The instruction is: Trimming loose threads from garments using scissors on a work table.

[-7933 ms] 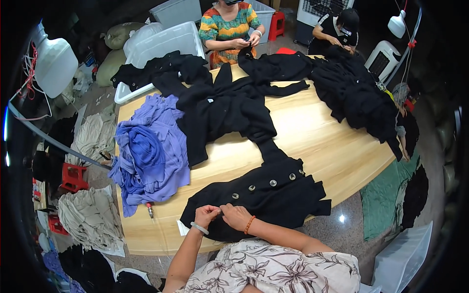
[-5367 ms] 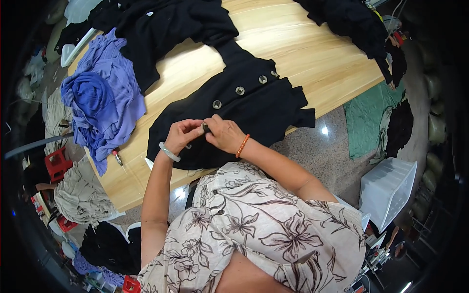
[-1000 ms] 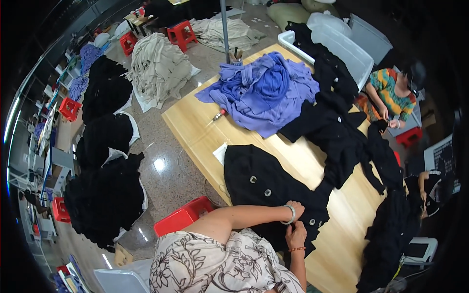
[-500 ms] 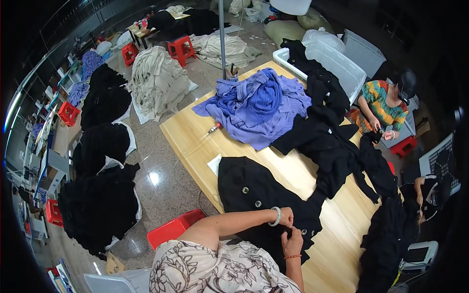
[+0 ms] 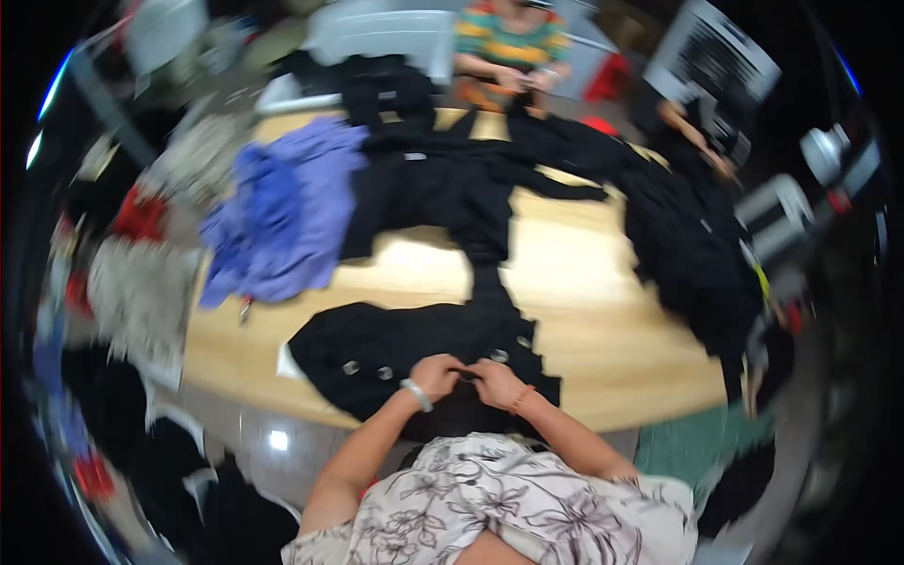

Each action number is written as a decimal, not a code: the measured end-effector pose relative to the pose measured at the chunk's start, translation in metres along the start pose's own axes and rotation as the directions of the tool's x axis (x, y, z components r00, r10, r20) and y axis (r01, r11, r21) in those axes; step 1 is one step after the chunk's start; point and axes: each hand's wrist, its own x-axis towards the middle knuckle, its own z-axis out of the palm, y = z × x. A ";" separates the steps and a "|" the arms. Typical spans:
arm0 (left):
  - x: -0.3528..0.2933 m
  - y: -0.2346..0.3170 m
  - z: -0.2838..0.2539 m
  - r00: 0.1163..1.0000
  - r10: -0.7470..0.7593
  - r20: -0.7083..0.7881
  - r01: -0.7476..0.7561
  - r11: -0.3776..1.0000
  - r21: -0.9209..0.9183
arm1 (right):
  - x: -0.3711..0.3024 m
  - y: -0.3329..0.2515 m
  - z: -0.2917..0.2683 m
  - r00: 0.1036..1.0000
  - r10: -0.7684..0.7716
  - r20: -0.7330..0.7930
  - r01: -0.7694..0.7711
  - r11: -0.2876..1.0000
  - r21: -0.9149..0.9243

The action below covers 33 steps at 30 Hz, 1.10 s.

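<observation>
A black knit garment (image 5: 377,325) with several large round buttons lies spread at the near edge of the table, its lower part hanging toward my lap. My left hand (image 5: 436,377), with a pale bangle at the wrist, pinches the garment's edge. Close beside it on the right, my right hand (image 5: 497,384), wearing a reddish bead bracelet, grips the same edge. The fingertips of both hands nearly meet over a small dark bit of the cloth. One button (image 5: 499,356) sits just above my right hand. Motion blur hides fine detail.
On the wooden table (image 5: 574,282), a purple pile of garments (image 5: 282,212) lies left and more black garments (image 5: 424,179) lie behind. Black clothing (image 5: 683,254) runs down the right edge. Across the table sits a co-worker in a striped top (image 5: 508,42), near a white bin (image 5: 381,38).
The view has swung to the right, so the table now lies straight ahead. Both hands remain together on the black garment, and my left arm shows more from the lower left.
</observation>
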 end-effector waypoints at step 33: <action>0.085 0.047 0.054 0.948 0.109 0.300 -0.204 0.929 0.309 | -0.052 0.020 -0.008 0.901 0.273 -0.337 -0.336 0.931 -0.145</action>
